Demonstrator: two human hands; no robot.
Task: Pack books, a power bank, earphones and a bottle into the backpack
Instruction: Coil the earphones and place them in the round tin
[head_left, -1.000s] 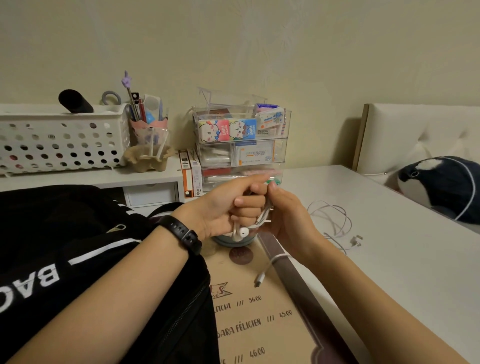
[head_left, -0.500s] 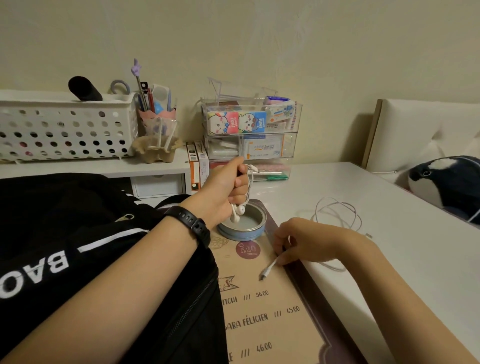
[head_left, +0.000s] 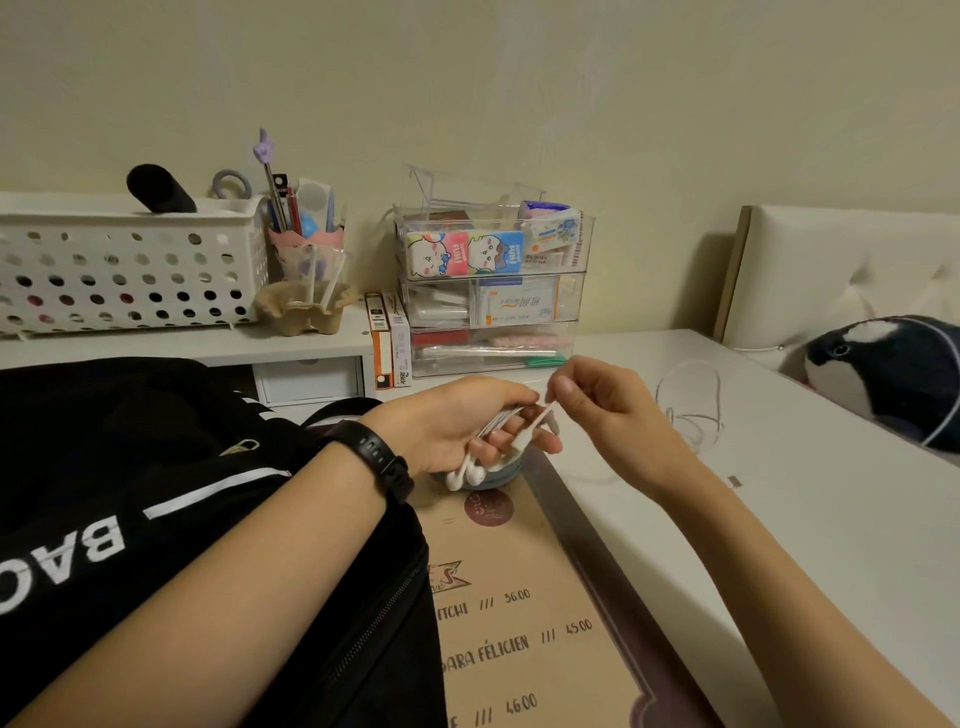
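The black backpack (head_left: 156, 493) lies near left, its opening out of view. Beside it the left hand (head_left: 457, 426) curls round the coiled white earphones (head_left: 467, 474), buds dangling over a round tin (head_left: 503, 475). The right hand (head_left: 608, 415) pinches the plug end. If that end is tucked loosely, the coil could spring apart or snag the zipper.

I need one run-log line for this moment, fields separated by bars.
left hand: grips bundled earphones | right hand: pinches earphones near plug end | backpack: beside left arm | earphones: not yet packed
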